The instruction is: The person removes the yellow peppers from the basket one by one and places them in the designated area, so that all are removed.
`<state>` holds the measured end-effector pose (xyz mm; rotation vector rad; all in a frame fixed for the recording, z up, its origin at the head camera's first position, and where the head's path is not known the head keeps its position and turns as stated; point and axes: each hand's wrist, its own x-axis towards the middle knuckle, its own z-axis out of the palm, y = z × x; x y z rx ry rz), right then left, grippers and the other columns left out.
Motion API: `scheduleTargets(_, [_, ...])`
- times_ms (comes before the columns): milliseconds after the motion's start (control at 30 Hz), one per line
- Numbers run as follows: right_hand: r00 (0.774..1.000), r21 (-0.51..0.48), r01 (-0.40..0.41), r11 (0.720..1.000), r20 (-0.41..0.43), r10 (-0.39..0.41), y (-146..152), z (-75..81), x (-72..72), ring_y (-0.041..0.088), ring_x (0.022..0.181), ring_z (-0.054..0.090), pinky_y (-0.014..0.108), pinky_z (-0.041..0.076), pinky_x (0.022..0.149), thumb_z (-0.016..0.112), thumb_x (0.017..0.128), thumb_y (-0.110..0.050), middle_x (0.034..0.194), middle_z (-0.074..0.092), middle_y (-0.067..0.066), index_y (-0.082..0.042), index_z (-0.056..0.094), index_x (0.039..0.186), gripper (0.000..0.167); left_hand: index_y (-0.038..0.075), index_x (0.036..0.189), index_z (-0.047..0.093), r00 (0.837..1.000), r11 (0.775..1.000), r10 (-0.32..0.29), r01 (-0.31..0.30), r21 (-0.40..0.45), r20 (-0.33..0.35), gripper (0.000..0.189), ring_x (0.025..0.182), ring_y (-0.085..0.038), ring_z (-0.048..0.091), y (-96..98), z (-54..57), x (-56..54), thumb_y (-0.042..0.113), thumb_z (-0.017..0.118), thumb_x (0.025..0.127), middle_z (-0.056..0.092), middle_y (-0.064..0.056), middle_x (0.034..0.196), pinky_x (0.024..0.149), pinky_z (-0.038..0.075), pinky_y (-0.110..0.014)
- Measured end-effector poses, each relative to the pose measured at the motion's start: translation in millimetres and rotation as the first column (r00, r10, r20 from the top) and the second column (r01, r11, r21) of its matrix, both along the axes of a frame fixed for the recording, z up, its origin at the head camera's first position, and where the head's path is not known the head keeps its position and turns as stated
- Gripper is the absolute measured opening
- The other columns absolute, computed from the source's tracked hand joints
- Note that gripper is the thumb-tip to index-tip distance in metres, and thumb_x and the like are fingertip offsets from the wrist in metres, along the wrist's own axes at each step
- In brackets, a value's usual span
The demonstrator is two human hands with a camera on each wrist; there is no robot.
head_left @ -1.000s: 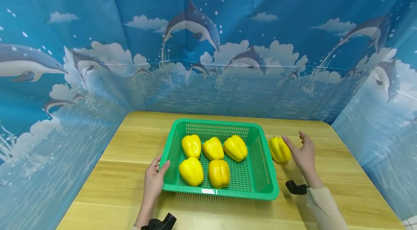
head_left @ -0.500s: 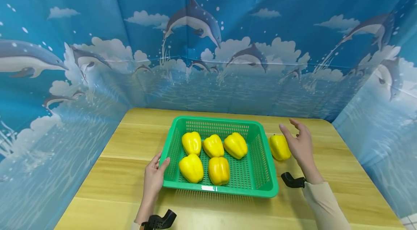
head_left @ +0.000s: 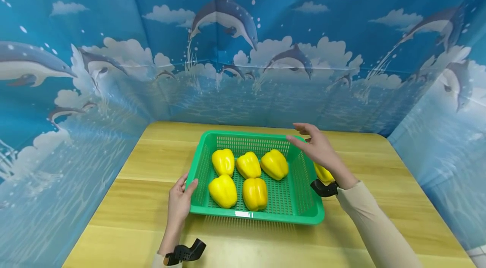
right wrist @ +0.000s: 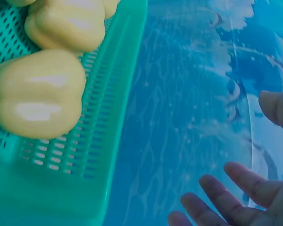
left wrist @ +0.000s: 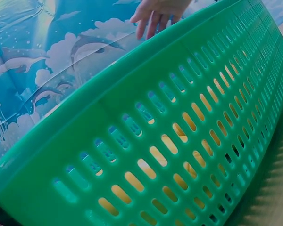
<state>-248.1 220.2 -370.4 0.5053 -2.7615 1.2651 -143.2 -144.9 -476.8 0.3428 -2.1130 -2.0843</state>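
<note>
My left hand (head_left: 179, 200) grips the left side of a green plastic basket (head_left: 265, 216), thumb over the rim. Several yellow bell peppers (head_left: 222, 191) lie inside, grouped in the left and middle part. My right hand (head_left: 319, 147) is over the basket's back right corner with its fingers spread, holding nothing. Another yellow bell pepper (head_left: 322, 172) rests on the table just outside the right wall, partly hidden by the right wrist. In the right wrist view, a bell pepper (right wrist: 40, 94) shows large near the rim, away from the fingers (right wrist: 217, 190).
The basket stands on a wooden table (head_left: 144, 166) with rounded far corners. A blue dolphin-print curtain (head_left: 243, 95) hangs behind and along the sides. Each wrist wears a black camera mount, such as the right mount (head_left: 324, 188).
My right hand has moved left from beside the outside pepper to above the basket's back right corner, and its forearm now covers part of that pepper. The left hand keeps its grip.
</note>
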Motion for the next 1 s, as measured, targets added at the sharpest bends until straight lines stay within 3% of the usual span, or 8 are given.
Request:
scheduleTargets(233, [0.994, 0.090, -0.065, 0.994, 0.096, 0.056, -20, 2.8, -12.1, 0.037, 0.120, 0.044, 0.052, 0.041, 0.091, 0.060, 0.090, -0.050, 0.138, 0.042, 0.018, -0.007, 0.040, 0.141, 0.070, 0.001, 0.142, 0.039, 1.000, 1.000, -0.008, 0.008, 0.022, 0.001, 0.054, 0.084, -0.034, 0.066, -0.9, 0.0, -2.3, 0.021, 0.059, 0.096, 0.066, -0.022, 0.106, 0.069, 0.054, -0.036])
scheduleTargets(667, [0.972, 0.192, -0.140, 0.971, 0.216, 0.097, -31, -15.4, -22.1, 0.042, 0.123, 0.043, 0.053, 0.041, 0.092, 0.063, 0.088, -0.049, 0.139, 0.042, 0.025, 0.001, 0.036, 0.143, 0.079, 0.002, 0.140, 0.043, 1.000, 0.999, -0.006, 0.006, 0.040, -0.019, 0.050, 0.085, -0.032, 0.067, -0.1, -0.9, -2.1, 0.020, 0.059, 0.096, 0.065, -0.022, 0.108, 0.068, 0.055, -0.033])
scheduleTargets(1000, [0.941, 0.373, -0.209, 0.904, 0.328, 0.082, -34, -24.4, -28.2, 0.043, 0.128, 0.037, 0.054, 0.037, 0.097, 0.063, 0.087, -0.051, 0.144, 0.036, 0.025, 0.004, 0.030, 0.145, 0.086, 0.001, 0.140, 0.043, 1.000, 0.999, -0.006, 0.007, 0.034, -0.012, 0.050, 0.086, -0.034, 0.066, -0.5, -1.1, -1.7, 0.020, 0.058, 0.096, 0.065, -0.022, 0.110, 0.070, 0.055, -0.036])
